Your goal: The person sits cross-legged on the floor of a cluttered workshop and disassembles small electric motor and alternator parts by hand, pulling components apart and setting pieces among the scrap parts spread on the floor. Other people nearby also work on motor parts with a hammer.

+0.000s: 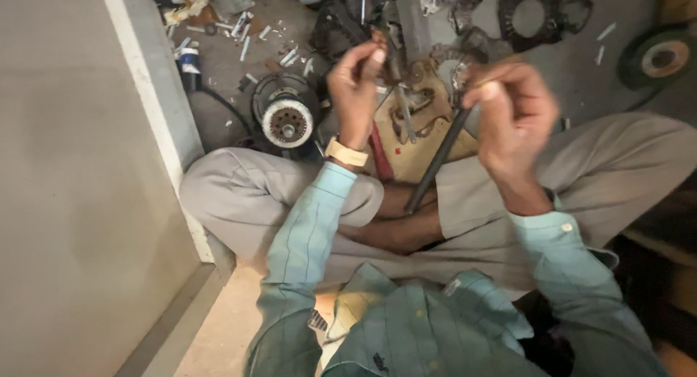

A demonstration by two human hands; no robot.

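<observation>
Single view only, head-mounted, so nothing overlaps with a second camera. It looks steeply down from the wearer's head over their own chest and crossed legs, facing forward to the floor ahead. Close range: left hand (356, 94) and right hand (512, 116) sit mid-frame, near the lens, right one motion-blurred. Frame bottom is filled by the green shirt (421, 326); top edge reaches the cluttered floor (239, 79) with metal parts. A pale wall panel (72, 181) fills the frame's left third.
</observation>
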